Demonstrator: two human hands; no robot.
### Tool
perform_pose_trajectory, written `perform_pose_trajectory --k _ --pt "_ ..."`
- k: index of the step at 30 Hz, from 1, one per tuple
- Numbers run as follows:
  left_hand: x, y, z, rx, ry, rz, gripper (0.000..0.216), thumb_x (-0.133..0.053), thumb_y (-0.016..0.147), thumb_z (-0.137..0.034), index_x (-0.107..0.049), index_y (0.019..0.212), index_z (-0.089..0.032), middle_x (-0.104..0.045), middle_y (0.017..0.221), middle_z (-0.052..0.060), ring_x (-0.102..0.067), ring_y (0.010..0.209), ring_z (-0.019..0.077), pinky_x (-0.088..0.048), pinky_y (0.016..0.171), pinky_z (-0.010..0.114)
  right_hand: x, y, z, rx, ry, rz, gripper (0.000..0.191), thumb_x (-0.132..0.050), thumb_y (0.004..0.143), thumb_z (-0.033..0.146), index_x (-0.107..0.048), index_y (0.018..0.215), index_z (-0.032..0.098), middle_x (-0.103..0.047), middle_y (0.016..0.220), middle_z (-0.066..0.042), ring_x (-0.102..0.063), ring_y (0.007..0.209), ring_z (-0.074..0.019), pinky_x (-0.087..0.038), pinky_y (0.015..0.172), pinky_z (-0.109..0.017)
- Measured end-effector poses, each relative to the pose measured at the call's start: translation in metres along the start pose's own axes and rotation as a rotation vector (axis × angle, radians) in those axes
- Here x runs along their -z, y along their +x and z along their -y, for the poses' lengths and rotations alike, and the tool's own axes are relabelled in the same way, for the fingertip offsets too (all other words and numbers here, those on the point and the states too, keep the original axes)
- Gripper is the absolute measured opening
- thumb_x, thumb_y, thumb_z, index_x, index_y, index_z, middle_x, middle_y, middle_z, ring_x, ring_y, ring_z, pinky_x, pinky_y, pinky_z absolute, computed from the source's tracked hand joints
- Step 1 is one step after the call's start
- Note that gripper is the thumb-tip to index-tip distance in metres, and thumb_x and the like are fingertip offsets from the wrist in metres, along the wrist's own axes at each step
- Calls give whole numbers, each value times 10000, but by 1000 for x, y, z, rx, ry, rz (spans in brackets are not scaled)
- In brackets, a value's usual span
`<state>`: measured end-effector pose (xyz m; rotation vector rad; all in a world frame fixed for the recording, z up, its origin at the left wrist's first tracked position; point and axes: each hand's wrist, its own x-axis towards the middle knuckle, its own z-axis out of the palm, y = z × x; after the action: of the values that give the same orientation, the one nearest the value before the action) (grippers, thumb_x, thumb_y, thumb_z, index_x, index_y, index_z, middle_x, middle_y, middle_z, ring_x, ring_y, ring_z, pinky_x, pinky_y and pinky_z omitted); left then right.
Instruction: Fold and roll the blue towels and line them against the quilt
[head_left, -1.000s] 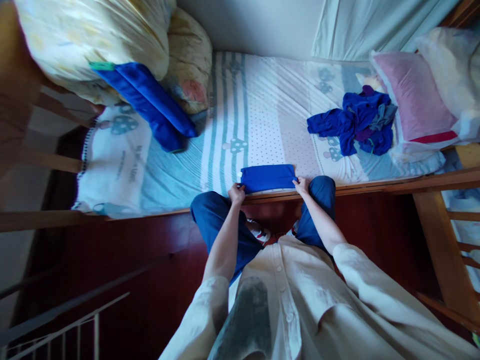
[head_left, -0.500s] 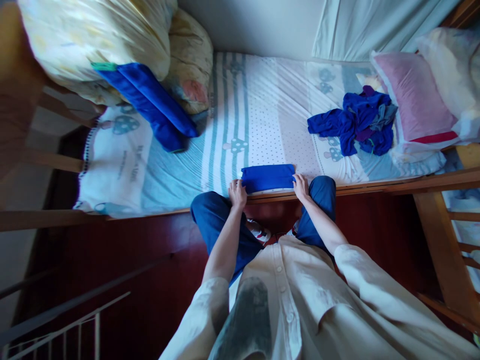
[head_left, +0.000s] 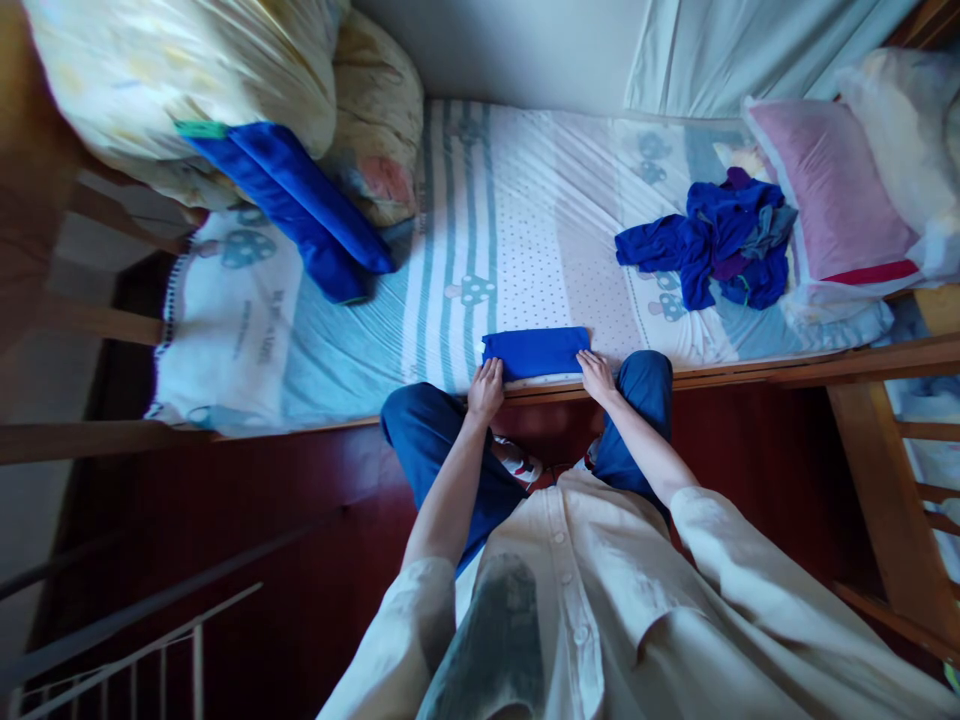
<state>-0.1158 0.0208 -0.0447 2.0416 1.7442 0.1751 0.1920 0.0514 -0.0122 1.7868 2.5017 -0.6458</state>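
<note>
Blue, folded, rectangular cloth [head_left: 536, 352] is lying along the white-and-teal patterned bedsheet's [head_left: 525, 220] near edge, the left hand [head_left: 486, 392] and right hand [head_left: 598, 378] laying fingers over its 2 near corners, pinching or not being unclear, while even, flat pressure is probably serving best against creases.

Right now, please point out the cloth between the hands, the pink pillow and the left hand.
Cloth [head_left: 535, 353], head view: middle of its top.
Pink pillow [head_left: 832, 190], head view: its middle.
Left hand [head_left: 486, 388], head view: its back.

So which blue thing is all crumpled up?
The blue heap beside the pink pillow; the small blue rectangle lies flat, and the long blue piece lies fairly straight.
</note>
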Motion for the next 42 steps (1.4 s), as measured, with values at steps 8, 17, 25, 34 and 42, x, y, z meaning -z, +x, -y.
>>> perform_pose_trajectory --k 8,17,25,34,42 --pt "2 0 4 -26 60 49 713 -359 843 13 -399 1554 -11 -431 1594 257 -349 1545 300 -254 1276 502 -6 6 -6 -7 -6 -21 600 -391 922 -38 -576 1473 110 -544 1535 -170 -473 1485 -217 -403 1204 -415" --pt "20 -9 -2 -23 80 131 630 -372 863 10 -526 1470 -58 -551 1510 225 -506 1443 273 -365 1224 425 12 -12 9 -56 -58 96 552 -413 939 -34 -640 1408 149 -582 1500 -157 -526 1441 -236 -443 1177 -393" --pt "27 -10 -6 -15 77 149 648 -444 800 24 -582 1421 -103 -620 1444 196 -572 1381 279 -434 1176 430 18 -14 11 -82 -29 137 584 -459 909 -37 -639 1422 178 -620 1464 -148 -565 1403 -245 -449 1177 -379" --pt "37 0 -2 188 -219 21 615 -494 774 -50 -633 1370 -112 -707 1340 123 -639 1285 251 -442 1175 376 14 -1 -7 -257 308 -23 489 -550 906 59 -674 1366 172 -711 1346 -107 -653 1281 -212 -478 1143 -338" --pt "43 13 -9 504 -386 -76 519 -530 871 -185 -582 1385 -137 -732 1251 146 -698 1156 245 -519 1022 338 -2 19 -21 -411 511 -139 349 -630 900 194 -695 1238 136 -759 1212 -141 -724 1120 -235 -559 1000 -350"
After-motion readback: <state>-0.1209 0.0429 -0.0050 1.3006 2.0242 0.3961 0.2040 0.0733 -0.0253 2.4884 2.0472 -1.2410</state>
